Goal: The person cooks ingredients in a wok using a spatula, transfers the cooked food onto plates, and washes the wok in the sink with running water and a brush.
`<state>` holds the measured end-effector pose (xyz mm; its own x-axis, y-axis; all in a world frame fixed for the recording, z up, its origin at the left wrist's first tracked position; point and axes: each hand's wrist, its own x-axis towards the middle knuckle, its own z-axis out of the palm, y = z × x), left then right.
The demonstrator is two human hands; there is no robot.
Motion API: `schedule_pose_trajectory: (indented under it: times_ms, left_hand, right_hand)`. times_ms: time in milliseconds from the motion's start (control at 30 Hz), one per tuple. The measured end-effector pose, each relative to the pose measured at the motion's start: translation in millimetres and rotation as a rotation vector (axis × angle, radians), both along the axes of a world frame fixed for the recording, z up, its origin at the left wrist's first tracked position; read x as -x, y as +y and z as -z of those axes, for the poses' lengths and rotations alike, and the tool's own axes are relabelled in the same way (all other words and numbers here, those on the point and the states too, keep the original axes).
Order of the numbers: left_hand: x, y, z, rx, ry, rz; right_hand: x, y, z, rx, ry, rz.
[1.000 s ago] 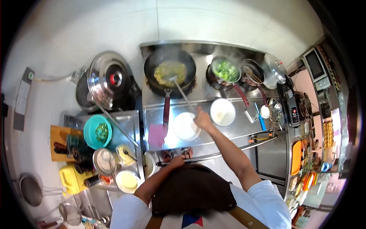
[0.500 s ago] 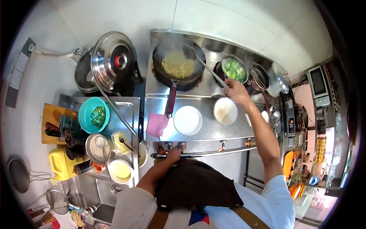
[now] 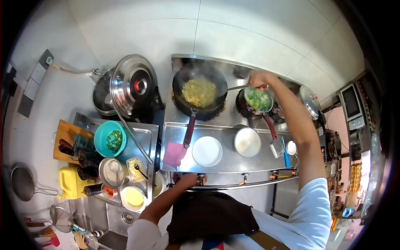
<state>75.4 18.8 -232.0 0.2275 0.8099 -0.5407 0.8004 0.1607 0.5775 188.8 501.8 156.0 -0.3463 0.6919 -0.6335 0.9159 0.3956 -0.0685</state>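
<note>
My right hand is closed around the handle of a long-handled metal ladle, whose far end reaches into the right side of the wok. Steam rises from the yellowish food in that wok. At the front of the stove, my left hand has its fingers at a stove knob, partly hidden by the rail. Under my right hand stands a pot of green vegetables. A white bowl and a white pot with pale contents rest on the steel ledge.
Left of the stove, a large lid leans over a pot. Below it are a turquoise bowl of chopped greens, a yellow jug and a sink. A pink cloth lies near the wok's handle. A steel rail runs along the front.
My right hand has moved up and away, tilting the ladle nearer level with its head lower in the wok. My left hand stays by the stove knob. The view has shifted upward.
</note>
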Motion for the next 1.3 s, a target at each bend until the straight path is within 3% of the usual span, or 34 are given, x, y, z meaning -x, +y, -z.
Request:
schedule_pose_trajectory:
  times_ms: [67, 100, 133, 167, 200, 233, 300, 400, 500, 533, 600, 700, 800, 933, 1000, 1067, 1133, 1167, 1300]
  left_hand:
    - [31, 7, -15, 0.071, -0.26, -0.267]
    - [51, 19, -38, 0.173, -0.418, -0.424]
    - [75, 28, -29, 0.163, -0.502, -0.546]
    - [93, 39, -18, 0.15, -0.588, -0.671]
    - [98, 52, -45, 0.023, -0.659, -0.862]
    - [104, 67, -79, -0.108, -0.725, -1.051]
    - [127, 112, -67, -0.074, -0.834, -1.123]
    - [100, 161, -139, 0.038, -0.904, -1.075]
    - [88, 187, -147, 0.133, -0.76, -0.997]
    - [92, 194, -129, 0.163, -0.772, -0.96]
    - [86, 197, -107, 0.081, -0.629, -1.003]
    - [64, 194, -109, -0.052, -0.458, -1.059]
    - [43, 173, -126, -0.19, -0.357, -1.049]
    - [35, 139, -151, -0.146, -0.277, -1.018]
    - [42, 124, -142, -0.142, -0.321, -0.973]
    - [47, 111, -139, -0.14, -0.347, -0.96]
    - [50, 95, -142, -0.132, -0.352, -0.983]
    - [53, 86, -146, -0.122, -0.336, -0.963]
    - [70, 56, -134, -0.099, -0.389, -0.913]
  right_hand:
    - [-11, 6, 33, -0.02, 0.023, 0.014]
    - [-20, 0, 57, -0.036, 0.127, 0.014]
    - [-27, -6, 88, -0.057, 0.23, 0.01]
    - [-36, -5, 134, -0.283, 0.348, -0.094]
    - [-44, -8, 168, -0.509, 0.463, -0.198]
    - [-34, -43, 132, -0.429, 0.28, -0.09]
    - [-34, -66, 118, -0.509, 0.275, -0.153]
    - [-41, -91, 79, -0.675, 0.19, -0.371]
    - [-48, -99, 38, -0.771, 0.21, -0.498]
    - [-49, -96, 31, -0.747, 0.167, -0.493]
    - [-47, -80, 14, -0.702, 0.084, -0.483]
    - [-40, -57, -25, -0.638, 0.072, -0.456]
    - [-27, -21, -42, -0.403, -0.094, -0.379]
    - [-42, -5, -35, -0.048, -0.024, -0.215]
    - [-65, -4, 23, 0.024, 0.079, -0.268]
    - [-86, -40, 82, 0.023, 0.272, -0.061]
    - [-102, -89, 120, -0.1, 0.45, -0.115]
    - [-109, -111, 145, -0.187, 0.51, -0.009]
    - [-114, -198, 147, -0.241, 0.465, 0.206]
